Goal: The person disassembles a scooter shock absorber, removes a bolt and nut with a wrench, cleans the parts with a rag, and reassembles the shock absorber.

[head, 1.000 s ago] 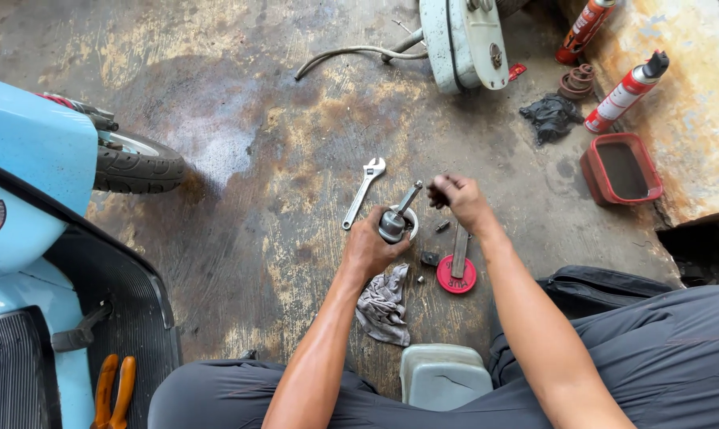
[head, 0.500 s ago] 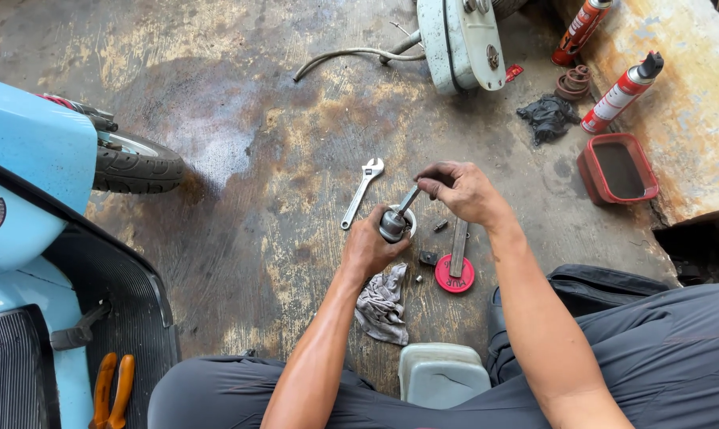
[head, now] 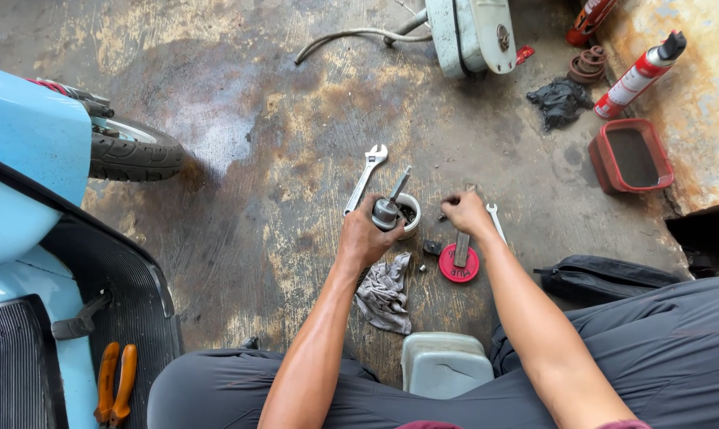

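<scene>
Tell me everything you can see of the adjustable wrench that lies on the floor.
The adjustable wrench is plain silver metal, long and slim, with its jaw head at the far end, near a brown stain on the concrete. It lies flat, slanted, head up and to the right. Its handle end runs under the left hand, which seems to cover it rather than hold it. Whether they touch cannot be told. It looks clean and unbroken.

right hand [head: 464, 213] hides its grip.

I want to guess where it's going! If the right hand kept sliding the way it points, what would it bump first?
The right hand points left, low over the floor. It would probably first bump the small white cup beside the metal part in the left hand, though depth is hard to judge.
</scene>
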